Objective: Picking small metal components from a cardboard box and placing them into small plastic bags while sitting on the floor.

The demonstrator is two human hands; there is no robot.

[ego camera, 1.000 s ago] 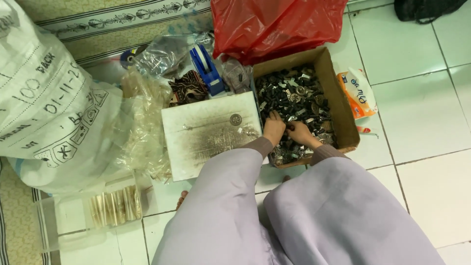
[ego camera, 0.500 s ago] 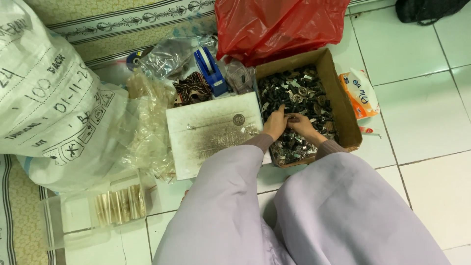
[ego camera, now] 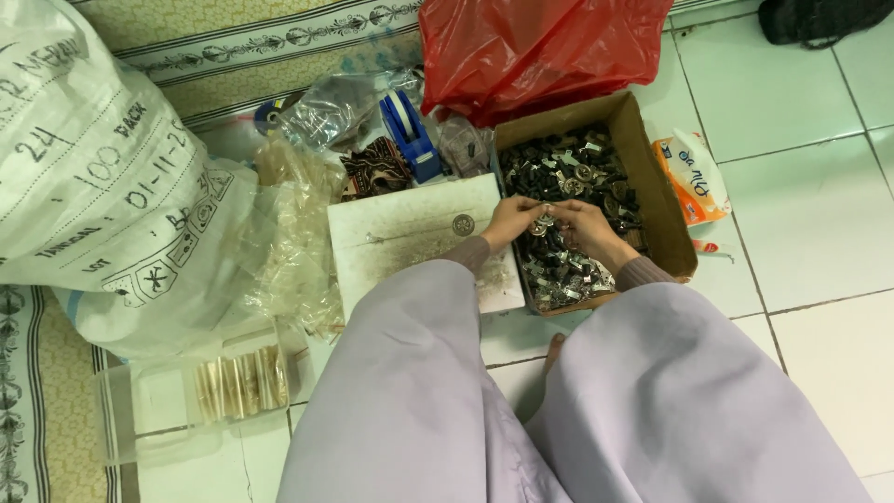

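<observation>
I see the big white woven sack lying at the left edge of the tiled floor. The open brown cardboard box full of small dark and silver metal parts stands near the middle. Over its left wall, my left hand and right hand pinch together one small round silver piece. I think it can slip and get lost among the loose parts, because the grip is only by fingertips.
</observation>
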